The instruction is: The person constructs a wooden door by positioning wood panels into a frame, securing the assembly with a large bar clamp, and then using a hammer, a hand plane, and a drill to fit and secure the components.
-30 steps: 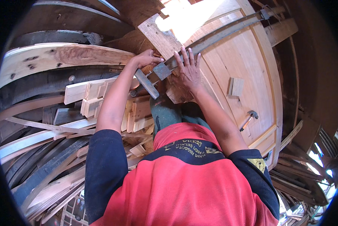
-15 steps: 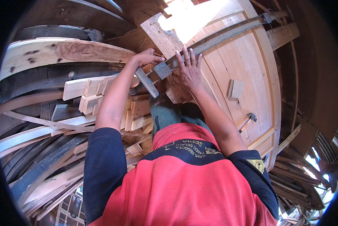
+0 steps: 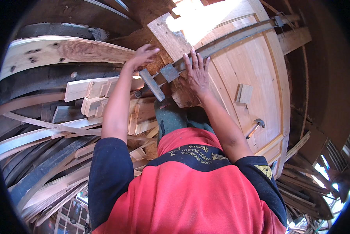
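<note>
A long metal bar clamp (image 3: 233, 37) lies across a pale wooden panel door (image 3: 260, 78). At its near end are a square sliding block (image 3: 169, 73) and a flat metal end piece (image 3: 152, 85). My right hand (image 3: 197, 74) rests flat with fingers spread, on the clamp's bar and the door's edge beside the block. My left hand (image 3: 143, 57) is raised just beyond the end piece, fingers apart and holding nothing. A small wood block (image 3: 244, 93) and a hammer (image 3: 256, 128) with an orange-marked handle lie on the door.
Stacked boards and offcuts (image 3: 93, 93) crowd the left side, with a long knotty plank (image 3: 65, 54) behind them. A short board (image 3: 169, 35) juts out at the door's far left corner. Another piece of wood (image 3: 295, 39) sticks out past the right edge under the clamp.
My left hand has come away from beside the clamp's block, moving left and slightly up with its fingers opening. My right hand stays in place on the clamp.
</note>
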Tool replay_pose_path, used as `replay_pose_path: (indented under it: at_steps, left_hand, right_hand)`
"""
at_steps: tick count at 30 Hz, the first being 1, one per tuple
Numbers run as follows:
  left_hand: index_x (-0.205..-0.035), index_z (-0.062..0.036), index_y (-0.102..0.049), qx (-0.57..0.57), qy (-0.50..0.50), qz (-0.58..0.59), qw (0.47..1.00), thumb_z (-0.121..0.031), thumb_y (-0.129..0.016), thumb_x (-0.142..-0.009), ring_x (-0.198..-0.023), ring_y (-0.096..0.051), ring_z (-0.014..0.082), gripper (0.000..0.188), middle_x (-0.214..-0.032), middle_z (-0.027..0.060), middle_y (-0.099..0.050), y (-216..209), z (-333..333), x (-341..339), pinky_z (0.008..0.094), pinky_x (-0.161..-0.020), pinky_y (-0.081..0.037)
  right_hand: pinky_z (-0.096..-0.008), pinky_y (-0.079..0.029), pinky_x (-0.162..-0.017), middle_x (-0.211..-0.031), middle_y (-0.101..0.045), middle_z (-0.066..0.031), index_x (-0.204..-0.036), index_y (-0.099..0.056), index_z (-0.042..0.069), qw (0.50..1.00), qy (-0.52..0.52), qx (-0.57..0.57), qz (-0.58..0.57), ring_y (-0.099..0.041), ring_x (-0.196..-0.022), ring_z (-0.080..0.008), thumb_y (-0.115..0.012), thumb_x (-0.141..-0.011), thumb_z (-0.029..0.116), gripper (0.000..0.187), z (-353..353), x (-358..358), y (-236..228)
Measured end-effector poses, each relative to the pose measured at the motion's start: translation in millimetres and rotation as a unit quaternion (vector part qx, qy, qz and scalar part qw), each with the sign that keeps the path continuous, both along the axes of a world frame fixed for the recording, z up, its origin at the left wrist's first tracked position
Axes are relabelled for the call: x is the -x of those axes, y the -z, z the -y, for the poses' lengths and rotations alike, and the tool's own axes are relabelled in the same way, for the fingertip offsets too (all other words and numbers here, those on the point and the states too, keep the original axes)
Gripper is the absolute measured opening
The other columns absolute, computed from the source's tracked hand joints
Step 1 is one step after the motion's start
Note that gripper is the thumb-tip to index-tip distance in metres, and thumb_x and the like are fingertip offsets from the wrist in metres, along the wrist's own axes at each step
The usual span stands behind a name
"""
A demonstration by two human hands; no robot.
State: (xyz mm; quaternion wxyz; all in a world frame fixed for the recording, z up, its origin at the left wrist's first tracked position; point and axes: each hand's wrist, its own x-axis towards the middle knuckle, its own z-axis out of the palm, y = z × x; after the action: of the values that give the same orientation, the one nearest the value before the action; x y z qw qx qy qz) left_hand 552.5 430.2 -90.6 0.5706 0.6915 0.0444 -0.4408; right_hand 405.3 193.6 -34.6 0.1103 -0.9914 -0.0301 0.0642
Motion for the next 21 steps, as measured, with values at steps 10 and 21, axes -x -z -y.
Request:
replay_pose_path:
  at_steps: [10, 21]
  left_hand:
    - [-0.124, -0.0106, -0.060, -0.072, -0.201, -0.179, 0.961, -0.038, -0.056, -0.100, -0.087, -0.066, 0.0160, 0.037, -0.107, 0.0072, -0.069, 94, -131, 147, 0.0293, -0.069, -0.053]
    - [-0.128, -0.0037, -0.054, 0.002, -0.339, -0.198, 0.920, -0.050, -0.049, -0.101, -0.090, -0.068, 0.0205, 0.054, -0.101, 0.0140, -0.069, 53, -116, 106, 0.0325, -0.072, -0.054]
  right_hand:
    - [-0.0675, -0.014, -0.115, -0.160, -0.021, -0.0131, -0.154, -0.025, 0.017, 1.000, -0.019, -0.005, -0.002, -0.034, -0.138, -0.0361, -0.079, -0.068, 0.051, 0.107, -10, -3, -4]
    - [-0.0685, -0.016, -0.113, -0.157, -0.024, -0.0174, -0.152, -0.028, 0.011, 0.999, -0.035, -0.012, 0.033, -0.034, -0.134, -0.0381, -0.082, -0.065, 0.047, 0.109, -12, -2, 3]
